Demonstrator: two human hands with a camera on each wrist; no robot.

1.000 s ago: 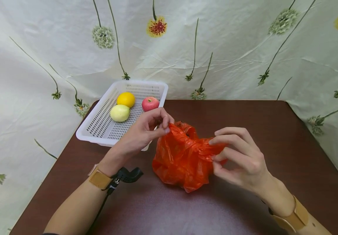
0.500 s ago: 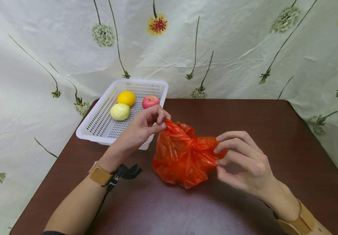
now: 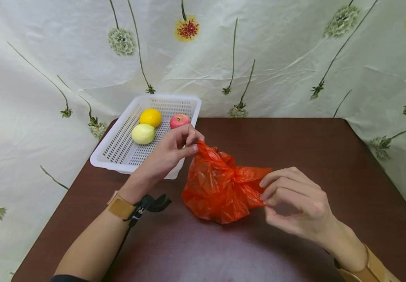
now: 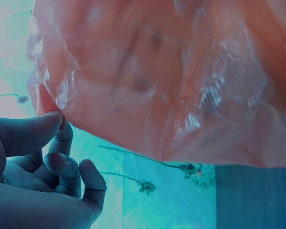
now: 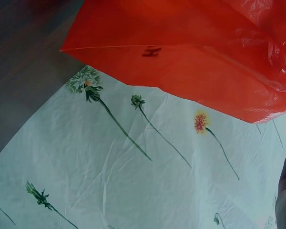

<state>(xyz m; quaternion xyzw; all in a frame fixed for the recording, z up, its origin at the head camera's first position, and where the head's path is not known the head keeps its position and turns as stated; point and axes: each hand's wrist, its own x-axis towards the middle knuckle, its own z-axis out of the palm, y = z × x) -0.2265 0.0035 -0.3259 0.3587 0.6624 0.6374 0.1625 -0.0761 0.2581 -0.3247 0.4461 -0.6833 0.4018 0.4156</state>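
A thin red plastic bag (image 3: 213, 188) stands on the table, its film gathered into a twist near the middle; whether this is a knot I cannot tell. What lies inside is hidden. My left hand (image 3: 169, 152) pinches its upper left end between thumb and index finger, which the left wrist view shows close up on the bag (image 4: 148, 95), the other fingers curled below. My right hand (image 3: 301, 199) pinches the lower corner of a flared end on the right. In the right wrist view that flap of the bag (image 5: 181, 62) spreads flat with a small dark mark.
Behind my left hand, a white perforated basket (image 3: 109, 166) holds an orange-yellow fruit (image 3: 151, 118), a pale yellow-green fruit (image 3: 143, 134) and a red apple (image 3: 180, 120). The dark brown table (image 3: 294, 145) ends at a flowered cloth (image 3: 277, 47).
My right hand has moved right and slightly down, drawing the bag's right end out into a wider flap. My left hand has shifted slightly up and left, still pinching its end.
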